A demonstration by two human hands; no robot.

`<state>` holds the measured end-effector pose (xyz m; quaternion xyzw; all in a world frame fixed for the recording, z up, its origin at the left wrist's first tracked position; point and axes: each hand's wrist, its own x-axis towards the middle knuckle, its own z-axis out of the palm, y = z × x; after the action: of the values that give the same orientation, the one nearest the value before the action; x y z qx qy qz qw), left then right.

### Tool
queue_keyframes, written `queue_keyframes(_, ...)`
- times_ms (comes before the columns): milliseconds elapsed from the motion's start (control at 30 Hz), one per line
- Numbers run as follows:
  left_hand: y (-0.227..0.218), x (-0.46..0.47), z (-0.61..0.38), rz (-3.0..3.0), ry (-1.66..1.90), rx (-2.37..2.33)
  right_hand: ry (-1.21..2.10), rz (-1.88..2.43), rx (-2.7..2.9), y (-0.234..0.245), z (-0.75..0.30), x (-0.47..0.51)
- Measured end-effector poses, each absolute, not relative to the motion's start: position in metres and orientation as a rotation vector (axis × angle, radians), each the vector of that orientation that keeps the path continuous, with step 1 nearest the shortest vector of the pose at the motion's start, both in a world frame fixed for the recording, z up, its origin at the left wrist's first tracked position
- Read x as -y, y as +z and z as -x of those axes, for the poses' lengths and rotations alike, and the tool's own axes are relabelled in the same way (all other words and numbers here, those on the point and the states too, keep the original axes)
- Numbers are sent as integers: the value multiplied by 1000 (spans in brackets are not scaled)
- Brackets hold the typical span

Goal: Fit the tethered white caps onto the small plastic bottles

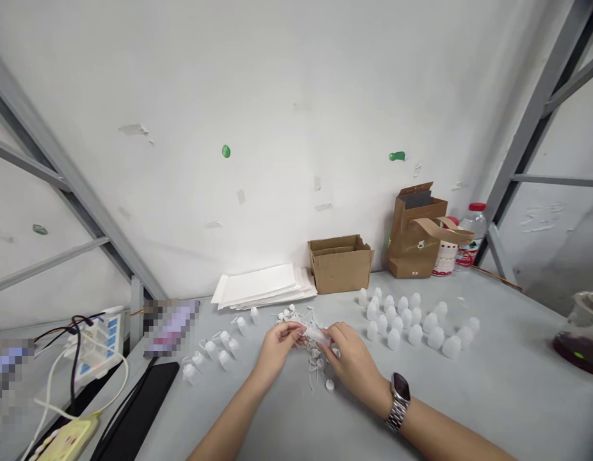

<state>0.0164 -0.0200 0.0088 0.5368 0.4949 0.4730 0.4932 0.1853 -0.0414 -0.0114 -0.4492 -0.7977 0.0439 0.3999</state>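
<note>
Right hand [353, 360]: fingers clamped on elongated translucent-white plastic piece [316, 335] (lying sideways)
Left hand [277, 349]: fingertips pinching its end

Both forearms reach in from the lower edge, the left forearm [234, 413] slanting rightward, the right forearm [445, 426] leftward. The left hand [276, 349] and right hand [351, 358] face each other, near but apart, backs partly upward, fingers [291, 328] bent, thumbs and index fingers drawn inward.
</note>
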Motion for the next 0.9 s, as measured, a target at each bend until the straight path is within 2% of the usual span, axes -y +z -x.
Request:
queue_keyframes(167, 8, 23, -19, -1260, 1200, -1214, -184, 1102, 2140, -8, -187, 39)
queue_keyframes(433, 6, 29, -22, -1037, 1304, -1167, -353, 984, 2175, -3, -188, 38)
queue_keyframes(767, 10, 30, -22, -812, 1302, -1071, -311, 988, 2127, -8, -181, 42)
queue_keyframes(900, 11, 31, -21, -864, 1299, -1042, 41, 1067, 2030, -4, -179, 48)
